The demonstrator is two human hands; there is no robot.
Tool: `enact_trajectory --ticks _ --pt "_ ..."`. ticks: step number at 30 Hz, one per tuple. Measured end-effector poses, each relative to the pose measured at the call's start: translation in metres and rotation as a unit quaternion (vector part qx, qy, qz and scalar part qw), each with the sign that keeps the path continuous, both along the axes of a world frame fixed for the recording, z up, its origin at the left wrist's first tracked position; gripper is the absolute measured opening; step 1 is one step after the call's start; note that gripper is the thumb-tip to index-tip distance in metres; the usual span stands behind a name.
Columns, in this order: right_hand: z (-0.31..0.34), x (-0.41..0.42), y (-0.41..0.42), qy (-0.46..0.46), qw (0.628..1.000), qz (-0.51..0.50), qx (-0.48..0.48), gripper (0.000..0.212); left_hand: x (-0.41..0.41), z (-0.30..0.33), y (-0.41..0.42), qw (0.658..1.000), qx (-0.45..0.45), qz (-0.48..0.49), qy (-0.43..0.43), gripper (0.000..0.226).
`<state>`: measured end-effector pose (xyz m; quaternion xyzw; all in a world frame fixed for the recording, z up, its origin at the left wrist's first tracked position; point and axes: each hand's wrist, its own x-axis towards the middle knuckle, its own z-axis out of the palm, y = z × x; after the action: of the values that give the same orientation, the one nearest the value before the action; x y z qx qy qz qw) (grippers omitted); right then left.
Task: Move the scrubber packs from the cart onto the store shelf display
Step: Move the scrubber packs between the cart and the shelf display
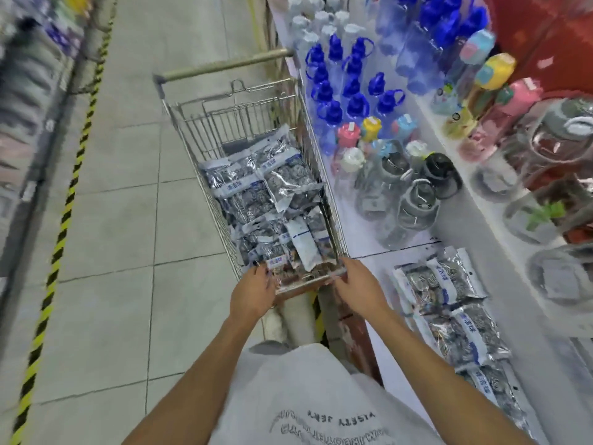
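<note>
Scrubber packs (pixel 266 194) filled the wire cart (pixel 192 130) in a loose heap, silvery pads in clear bags with blue-and-white labels. The cart stood on the tiled floor (pixel 128 220), right beside the white store shelf (pixel 378 268). More packs (pixel 449 309) already lay in a row along the shelf's near part, past a crowd of blue-capped bottles (pixel 340 88) and clear jars (pixel 414 200). Both bare arms reached forward to the cart's near end. The left hand (pixel 253 293) was curled over the near rim, its fingers pinching a clear pack (pixel 288 277) that lay there. The right hand (pixel 356 284) gripped the same pack from the other side, fingers bent round its edge, palm turned inward. The shelf's packs lay just to the right of that hand, apart from it.
</note>
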<state>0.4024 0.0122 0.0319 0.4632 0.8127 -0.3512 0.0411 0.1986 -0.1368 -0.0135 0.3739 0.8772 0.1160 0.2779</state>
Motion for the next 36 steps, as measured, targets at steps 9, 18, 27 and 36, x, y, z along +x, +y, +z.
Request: enact_trajectory --ticks 9,18,27,36 --pt "-0.043 -0.091 0.037 -0.050 0.997 0.005 -0.060 0.043 -0.049 -0.046 0.017 0.978 -0.002 0.155 -0.141 0.049" --pt "-0.110 -0.148 0.076 -0.119 0.981 -0.005 -0.152 0.062 -0.071 -0.094 0.048 0.918 -0.028 0.314 -0.242 0.036" --pt "-0.194 -0.199 0.123 -0.196 0.960 0.029 -0.197 0.084 -0.085 -0.161 0.085 0.885 -0.063 0.406 -0.218 0.054" --pt "-0.264 -0.226 0.147 -0.241 0.949 0.007 -0.205 0.108 -0.100 -0.200 0.100 0.890 -0.102 0.403 -0.186 0.053"
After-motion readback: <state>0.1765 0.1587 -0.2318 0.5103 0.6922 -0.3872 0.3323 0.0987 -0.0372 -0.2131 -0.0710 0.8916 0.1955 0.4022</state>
